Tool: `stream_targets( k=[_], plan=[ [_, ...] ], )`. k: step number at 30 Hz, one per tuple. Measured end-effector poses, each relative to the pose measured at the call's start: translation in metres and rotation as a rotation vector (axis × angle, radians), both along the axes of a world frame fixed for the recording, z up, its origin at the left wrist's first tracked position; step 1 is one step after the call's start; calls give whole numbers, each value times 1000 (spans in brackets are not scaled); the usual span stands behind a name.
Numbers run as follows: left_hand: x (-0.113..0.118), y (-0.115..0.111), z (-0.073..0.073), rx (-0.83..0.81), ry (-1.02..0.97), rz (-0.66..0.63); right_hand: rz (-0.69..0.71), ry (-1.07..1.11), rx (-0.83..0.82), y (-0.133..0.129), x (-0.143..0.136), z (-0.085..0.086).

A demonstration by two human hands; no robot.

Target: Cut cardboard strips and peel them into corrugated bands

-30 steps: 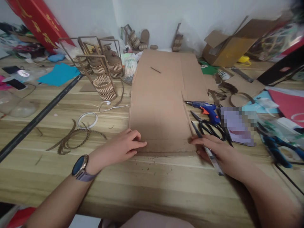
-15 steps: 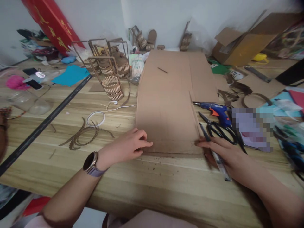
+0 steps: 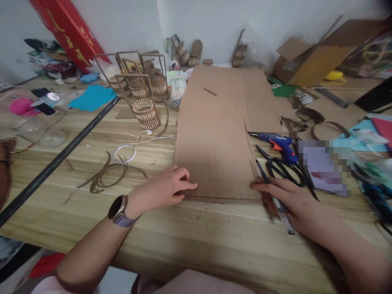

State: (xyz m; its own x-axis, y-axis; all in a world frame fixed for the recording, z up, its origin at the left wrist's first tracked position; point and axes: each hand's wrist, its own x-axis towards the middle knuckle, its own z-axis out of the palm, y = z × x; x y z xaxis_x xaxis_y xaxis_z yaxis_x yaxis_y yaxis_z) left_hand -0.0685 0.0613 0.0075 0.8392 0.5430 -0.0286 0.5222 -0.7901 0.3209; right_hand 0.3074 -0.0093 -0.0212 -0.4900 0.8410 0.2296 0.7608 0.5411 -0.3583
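Observation:
A large brown cardboard sheet (image 3: pixel 214 151) lies flat on the wooden table, a thin dark stick (image 3: pixel 210 92) on its far part. My left hand (image 3: pixel 173 185), with a watch on the wrist, grips the sheet's near left corner between thumb and fingers. At the near right corner my right hand (image 3: pixel 284 196) pinches the cardboard edge. A pen (image 3: pixel 283 214) lies against this hand, passing under its fingers. Just beyond it are black scissors (image 3: pixel 286 171) and a blue glue gun (image 3: pixel 283 147).
Small woven baskets (image 3: pixel 145 114) with tall handles stand back left. Brown strips (image 3: pixel 107 177) and a white ring (image 3: pixel 124 153) lie left. A black bar (image 3: pixel 61 157) crosses the left side. A phone (image 3: pixel 326 167) lies right, an open box (image 3: pixel 318 55) behind. Part of another person's arm (image 3: pixel 4 175) shows far left.

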Motion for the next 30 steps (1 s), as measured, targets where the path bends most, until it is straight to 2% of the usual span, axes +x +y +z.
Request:
stream_targets(
  k=[11,30],
  plan=[
    [4,-1,6,-44,38,29,-34,-23,-30,-2,0,0],
    [0,-1,2,-19,15,5,-44,-42,-42,-2,2,-5]
  ],
)
